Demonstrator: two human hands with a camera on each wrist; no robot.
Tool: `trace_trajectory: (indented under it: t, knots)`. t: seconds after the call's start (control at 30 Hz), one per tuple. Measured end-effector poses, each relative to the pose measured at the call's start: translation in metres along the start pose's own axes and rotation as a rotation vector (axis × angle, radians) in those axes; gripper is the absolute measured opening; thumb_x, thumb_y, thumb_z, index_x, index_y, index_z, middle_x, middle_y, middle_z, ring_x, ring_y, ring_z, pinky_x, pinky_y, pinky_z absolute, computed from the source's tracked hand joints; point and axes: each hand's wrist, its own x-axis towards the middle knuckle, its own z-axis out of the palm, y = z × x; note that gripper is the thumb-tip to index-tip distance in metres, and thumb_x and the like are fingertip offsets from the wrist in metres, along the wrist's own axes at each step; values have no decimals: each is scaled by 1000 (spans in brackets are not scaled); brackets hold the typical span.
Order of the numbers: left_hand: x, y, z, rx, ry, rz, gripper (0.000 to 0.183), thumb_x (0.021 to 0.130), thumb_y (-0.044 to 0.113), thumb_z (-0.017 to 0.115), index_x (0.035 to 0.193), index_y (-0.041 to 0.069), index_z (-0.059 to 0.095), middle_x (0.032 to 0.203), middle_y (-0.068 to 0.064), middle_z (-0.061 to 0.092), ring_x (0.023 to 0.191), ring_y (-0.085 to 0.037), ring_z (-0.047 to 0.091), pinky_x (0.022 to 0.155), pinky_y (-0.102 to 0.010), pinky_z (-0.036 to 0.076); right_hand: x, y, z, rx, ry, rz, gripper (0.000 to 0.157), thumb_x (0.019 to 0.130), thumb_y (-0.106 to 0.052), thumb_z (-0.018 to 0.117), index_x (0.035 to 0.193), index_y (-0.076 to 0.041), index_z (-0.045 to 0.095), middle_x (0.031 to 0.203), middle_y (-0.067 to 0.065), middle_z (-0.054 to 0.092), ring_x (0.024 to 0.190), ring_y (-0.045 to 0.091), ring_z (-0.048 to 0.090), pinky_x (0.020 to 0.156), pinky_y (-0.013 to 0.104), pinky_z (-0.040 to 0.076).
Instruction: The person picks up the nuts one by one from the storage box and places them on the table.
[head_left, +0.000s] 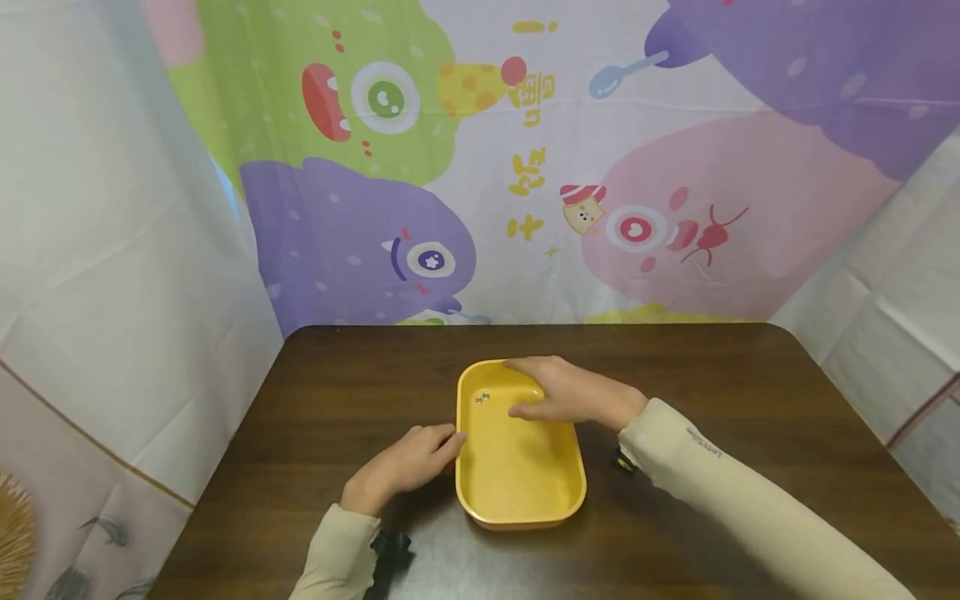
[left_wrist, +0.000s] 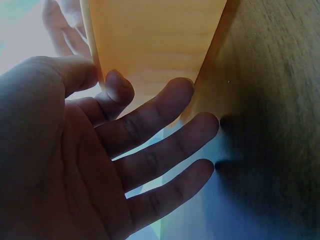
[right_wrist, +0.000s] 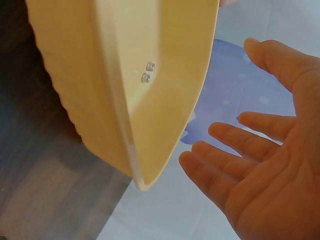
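Note:
A yellow rectangular tray (head_left: 517, 492) with rounded corners stands on the table. Two small shiny round pieces (head_left: 482, 397) lie side by side on its floor toward the far left corner; their kind is too small to tell. My left hand (head_left: 408, 458) holds the tray's left side, its thumb over the rim and its index finger against the outer wall (left_wrist: 150, 40). The other fingers spread below, by the tabletop. Over the far right part of the tray hovers my right hand (head_left: 566, 392), fingers extended and apart from the rim (right_wrist: 132, 145), with nothing in it.
The dark wooden table (head_left: 360, 375) has rounded far corners. Behind it hangs a cartoon-printed cloth (head_left: 517, 283), and pale cloths (head_left: 135, 250) hang at both sides. Dark wrist-camera parts (head_left: 393, 546) sit under the cuffs.

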Motion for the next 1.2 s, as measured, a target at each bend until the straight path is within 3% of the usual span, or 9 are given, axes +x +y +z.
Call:
trace_trajectory:
  t: [0.23, 0.5, 0.87, 1.03, 1.2]
  knots:
    - [-1, -1, 0, 6, -3, 17, 36, 112, 30, 41, 86, 16, 60, 72, 6, 58, 61, -9, 51, 61, -28, 44, 20, 2, 6, 17, -28, -3, 64, 96, -38, 71, 146, -2, 54, 147, 17, 58, 138, 32, 54, 114, 47, 42]
    - [-2, 0, 0, -9, -10, 23, 37, 112, 30, 41, 88, 12, 62, 73, 3, 60, 61, -10, 51, 62, -29, 44, 41, 3, 12, 111, -40, -23, 61, 97, -39, 70, 141, 1, 57, 141, 18, 63, 126, 37, 63, 106, 47, 50]
    - [-1, 0, 0, -3, -7, 27, 37, 112, 31, 41, 87, 14, 61, 72, 6, 58, 61, -9, 51, 62, -28, 44, 56, 13, 28, 205, -74, 98, 58, 98, -41, 70, 142, -6, 59, 136, 13, 66, 123, 29, 65, 104, 41, 51]
    - [-1, 0, 0, -3, -1, 38, 38, 112, 32, 41, 87, 13, 62, 72, 6, 58, 61, -8, 51, 61, -27, 44, 63, 15, 36, 205, -78, 120, 52, 98, -35, 71, 139, -5, 61, 133, 12, 68, 117, 26, 68, 99, 37, 54]
    - [-1, -1, 0, -7, 17, 44, 36, 111, 29, 43, 85, 13, 61, 71, 4, 59, 61, -8, 51, 61, -27, 44, 70, 14, 42, 166, -48, 77, 36, 98, -22, 72, 127, -2, 69, 122, 15, 72, 108, 27, 72, 94, 36, 57]
